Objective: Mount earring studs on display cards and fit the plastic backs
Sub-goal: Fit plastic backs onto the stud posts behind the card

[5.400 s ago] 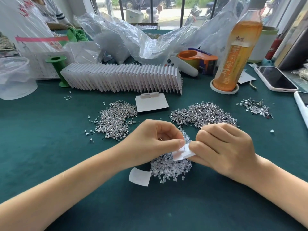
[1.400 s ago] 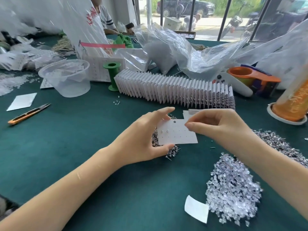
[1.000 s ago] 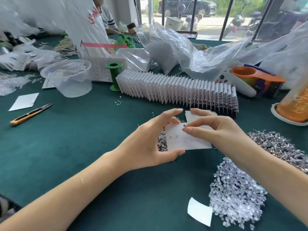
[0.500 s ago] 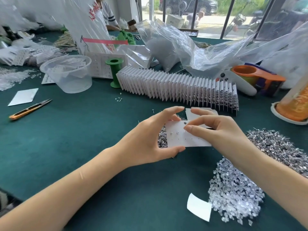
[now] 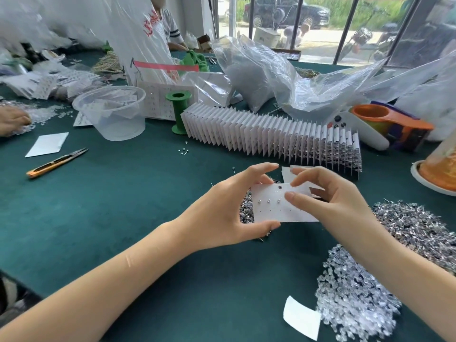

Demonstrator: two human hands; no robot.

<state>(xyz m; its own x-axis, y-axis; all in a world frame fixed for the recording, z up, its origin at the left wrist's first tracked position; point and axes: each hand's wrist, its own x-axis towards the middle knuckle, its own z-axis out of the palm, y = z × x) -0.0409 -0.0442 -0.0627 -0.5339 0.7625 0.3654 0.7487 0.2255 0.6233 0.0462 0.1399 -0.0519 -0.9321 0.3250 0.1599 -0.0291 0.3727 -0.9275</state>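
A white display card (image 5: 276,208) with three studs in its upper row hangs above the green table. My left hand (image 5: 229,206) grips its left edge between thumb below and fingers above. My right hand (image 5: 328,196) is at the card's right part, thumb and forefinger pinched close over its face; whether they hold a stud is hidden. A heap of metal studs (image 5: 419,228) lies at the right, another (image 5: 245,211) under the card. Clear plastic backs (image 5: 355,299) are heaped at the lower right.
A long row of filled cards (image 5: 271,134) stands behind my hands, with a green spool (image 5: 179,112), a clear tub (image 5: 113,112) and plastic bags. Snips (image 5: 56,162) lie at the left, a paper slip (image 5: 301,317) at the front. Another person's hand (image 5: 12,119) works at the far left.
The card now shows three studs in its row where fewer showed before. My right hand's fingers have shifted a little right along the card. My left hand keeps its grip.
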